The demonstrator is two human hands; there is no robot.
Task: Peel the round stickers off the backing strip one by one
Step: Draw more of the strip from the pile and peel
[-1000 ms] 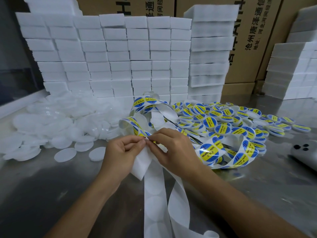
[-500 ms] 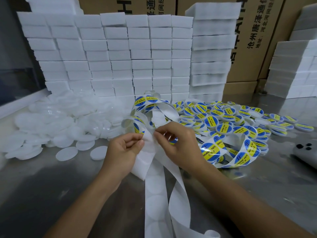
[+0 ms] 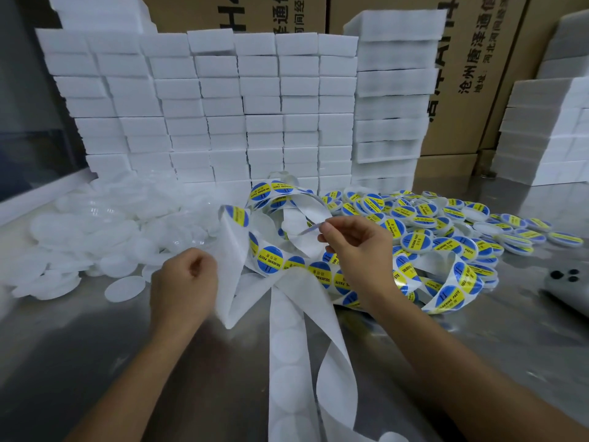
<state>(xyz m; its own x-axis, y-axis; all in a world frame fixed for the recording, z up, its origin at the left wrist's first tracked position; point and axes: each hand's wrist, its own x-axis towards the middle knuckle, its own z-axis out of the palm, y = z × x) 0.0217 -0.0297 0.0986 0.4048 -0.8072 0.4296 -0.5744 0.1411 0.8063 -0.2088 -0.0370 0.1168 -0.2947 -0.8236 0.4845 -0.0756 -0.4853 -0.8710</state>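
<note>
The left hand (image 3: 183, 282) is curled tight, gripping the white backing strip (image 3: 288, 339), which trails down over the desk (image 3: 95, 362) toward its near edge. The right hand (image 3: 353, 242), raised beside it, pinches one peeled round sticker (image 3: 310, 229) edge-on between thumb and forefinger, its other fingers loosely bent. Labelled lids (image 3: 424, 218) lie heaped toward the far right.
</note>
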